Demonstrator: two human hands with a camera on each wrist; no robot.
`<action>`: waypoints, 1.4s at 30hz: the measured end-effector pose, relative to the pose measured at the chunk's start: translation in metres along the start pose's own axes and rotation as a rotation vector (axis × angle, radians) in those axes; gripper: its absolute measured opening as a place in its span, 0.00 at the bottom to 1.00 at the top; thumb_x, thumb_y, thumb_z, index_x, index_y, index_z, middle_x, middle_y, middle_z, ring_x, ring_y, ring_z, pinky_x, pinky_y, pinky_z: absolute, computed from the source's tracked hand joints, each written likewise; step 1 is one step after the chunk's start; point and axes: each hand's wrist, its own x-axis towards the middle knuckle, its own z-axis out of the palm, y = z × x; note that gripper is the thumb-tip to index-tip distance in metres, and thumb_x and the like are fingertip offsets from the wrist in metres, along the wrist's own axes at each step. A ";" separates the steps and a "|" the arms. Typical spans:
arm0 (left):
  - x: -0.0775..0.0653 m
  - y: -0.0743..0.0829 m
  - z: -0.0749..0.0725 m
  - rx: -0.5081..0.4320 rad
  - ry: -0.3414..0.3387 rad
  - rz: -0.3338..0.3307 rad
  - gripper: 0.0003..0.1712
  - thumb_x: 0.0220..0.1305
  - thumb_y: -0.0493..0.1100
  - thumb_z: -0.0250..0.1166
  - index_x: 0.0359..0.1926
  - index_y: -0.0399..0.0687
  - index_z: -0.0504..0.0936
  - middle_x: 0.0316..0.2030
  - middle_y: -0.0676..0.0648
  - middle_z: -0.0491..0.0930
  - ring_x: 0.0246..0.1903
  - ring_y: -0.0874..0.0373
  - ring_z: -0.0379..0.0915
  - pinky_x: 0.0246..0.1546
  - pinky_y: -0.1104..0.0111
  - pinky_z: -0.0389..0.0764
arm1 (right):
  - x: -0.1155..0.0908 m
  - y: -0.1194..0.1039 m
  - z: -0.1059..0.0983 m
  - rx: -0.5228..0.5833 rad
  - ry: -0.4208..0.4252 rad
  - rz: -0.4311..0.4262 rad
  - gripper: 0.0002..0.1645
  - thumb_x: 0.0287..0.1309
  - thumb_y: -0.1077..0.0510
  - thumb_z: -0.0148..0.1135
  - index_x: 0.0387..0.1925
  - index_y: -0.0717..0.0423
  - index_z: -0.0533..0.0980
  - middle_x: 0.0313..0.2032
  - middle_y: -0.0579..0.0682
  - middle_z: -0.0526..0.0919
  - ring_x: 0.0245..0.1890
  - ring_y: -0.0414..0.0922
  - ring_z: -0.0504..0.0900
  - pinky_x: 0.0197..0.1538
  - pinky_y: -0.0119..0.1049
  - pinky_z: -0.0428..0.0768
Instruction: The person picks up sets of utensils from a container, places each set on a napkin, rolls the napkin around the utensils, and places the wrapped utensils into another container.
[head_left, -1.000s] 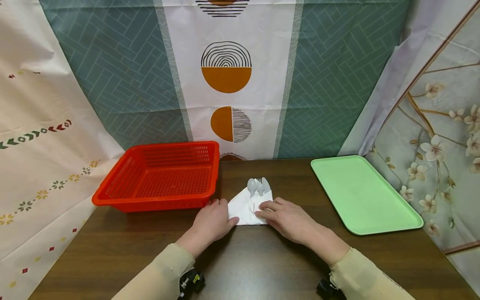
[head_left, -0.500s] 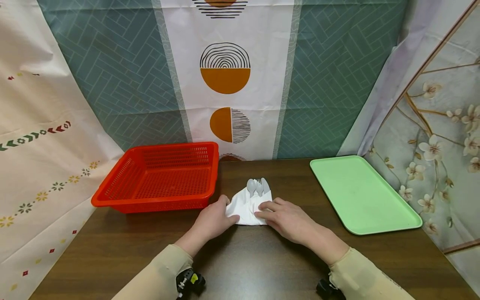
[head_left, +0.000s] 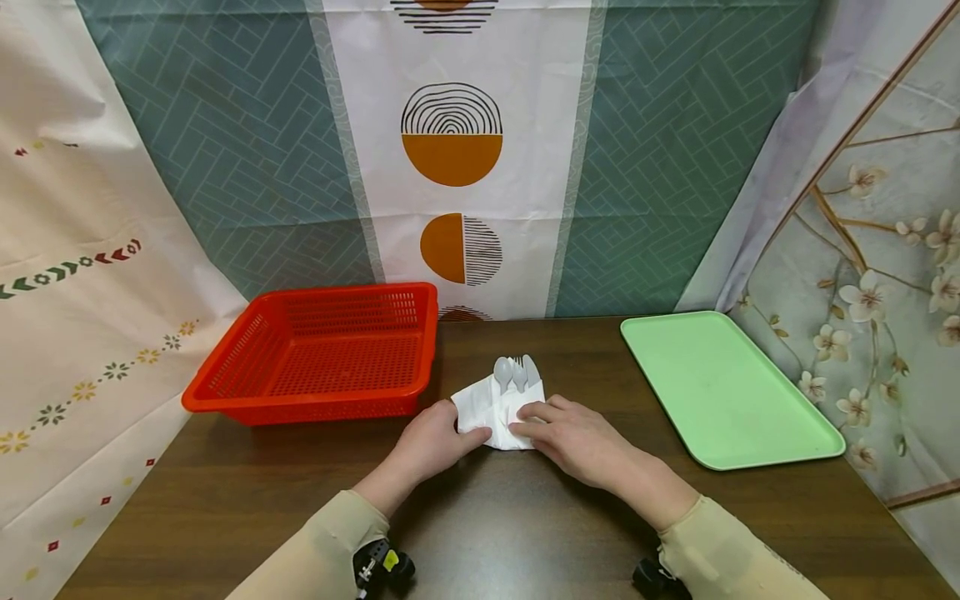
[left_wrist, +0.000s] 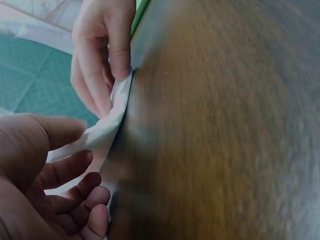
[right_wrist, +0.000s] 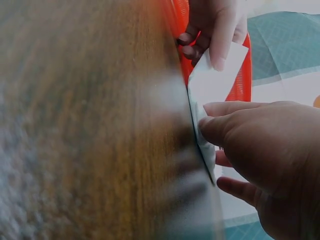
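A white paper napkin (head_left: 480, 407) lies folded over grey plastic cutlery at the middle of the table. A spoon (head_left: 503, 372), a fork (head_left: 519, 371) and a knife (head_left: 532, 369) stick out at its far end, their handles hidden by the paper. My left hand (head_left: 433, 435) pinches the napkin's left flap between thumb and fingers; in the left wrist view this edge of the paper (left_wrist: 80, 142) is lifted. From the other side my right hand (head_left: 573, 435) presses the napkin with its fingertips, as the right wrist view also shows on the paper (right_wrist: 212, 85).
A red plastic basket (head_left: 300, 404) with perforated sides stands at the back left, close to my left hand. On the right lies a light green tray (head_left: 731, 392). Patterned cloths (head_left: 465, 50) hang behind the brown wooden table (head_left: 517, 533).
My left hand has raised the napkin's left flap and shifted it slightly to the right, with the thumb further over the paper. The right hand and the cutlery have stayed in place.
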 end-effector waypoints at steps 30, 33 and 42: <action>0.000 0.035 0.002 -0.107 -0.013 0.115 0.04 0.71 0.43 0.70 0.39 0.48 0.84 0.30 0.52 0.78 0.32 0.55 0.71 0.35 0.63 0.74 | -0.007 0.007 -0.001 0.049 0.005 -0.001 0.20 0.72 0.62 0.74 0.62 0.46 0.87 0.63 0.46 0.85 0.56 0.46 0.84 0.57 0.43 0.85; 0.001 0.036 0.004 -0.123 -0.023 0.110 0.05 0.72 0.42 0.70 0.37 0.49 0.82 0.28 0.53 0.76 0.30 0.56 0.71 0.33 0.64 0.72 | -0.008 0.005 -0.001 0.047 0.028 0.026 0.16 0.69 0.63 0.76 0.55 0.48 0.87 0.57 0.43 0.84 0.53 0.44 0.85 0.54 0.43 0.86; 0.005 0.041 0.008 -0.109 0.006 0.140 0.06 0.70 0.41 0.71 0.36 0.49 0.81 0.26 0.53 0.75 0.29 0.57 0.70 0.32 0.65 0.72 | -0.014 -0.004 -0.008 -0.038 0.004 0.008 0.17 0.65 0.61 0.79 0.55 0.55 0.89 0.56 0.47 0.90 0.57 0.48 0.87 0.63 0.47 0.84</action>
